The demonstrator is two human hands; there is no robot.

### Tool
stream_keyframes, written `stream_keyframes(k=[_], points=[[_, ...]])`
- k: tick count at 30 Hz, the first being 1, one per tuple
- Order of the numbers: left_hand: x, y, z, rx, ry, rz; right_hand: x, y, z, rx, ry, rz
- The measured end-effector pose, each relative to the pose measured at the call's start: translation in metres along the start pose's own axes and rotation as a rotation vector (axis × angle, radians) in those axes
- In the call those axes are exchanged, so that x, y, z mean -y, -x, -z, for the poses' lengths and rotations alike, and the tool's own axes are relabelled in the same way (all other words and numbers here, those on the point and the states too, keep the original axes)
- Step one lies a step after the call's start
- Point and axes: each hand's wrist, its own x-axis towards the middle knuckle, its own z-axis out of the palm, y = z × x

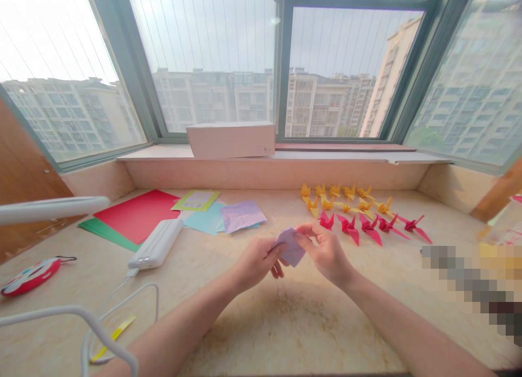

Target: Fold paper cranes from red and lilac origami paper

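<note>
A small folded piece of purple paper (292,247) is held up above the stone sill, between my two hands. My left hand (261,260) pinches its left side, the thumb lying on the front. At the upper right edge, the thumb and fingers of my right hand (324,249) grip the paper too. Just beyond the right hand stand several red paper cranes (369,227) in a row. Behind those are two rows of yellow paper cranes (345,200). A creased purple sheet (243,216) rests on light blue paper (203,219) to the left.
Red paper (138,214) and green paper (110,235) lie at the left, beside a white power bank (157,243) with a cable (157,301). A red-and-white object (32,276) sits far left. A white box (231,140) stands on the window ledge. Something at the right is pixelated.
</note>
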Motion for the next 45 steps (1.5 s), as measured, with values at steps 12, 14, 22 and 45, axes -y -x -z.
stream_keyframes(k=[12, 14, 22, 45], points=[[-0.006, 0.003, -0.002, 0.122, 0.191, 0.065, 0.002, 0.003, 0.002, 0.002, 0.002, 0.092], [-0.007, 0.002, -0.002, 0.101, 0.205, 0.065, 0.003, 0.003, 0.003, -0.003, 0.055, 0.176], [-0.011, 0.002, 0.001, 0.071, 0.229, 0.017, 0.005, 0.004, 0.008, -0.011, 0.187, 0.521], [-0.009, -0.001, 0.004, -0.053, 0.234, 0.084, 0.005, 0.007, 0.004, 0.090, 0.315, 0.530]])
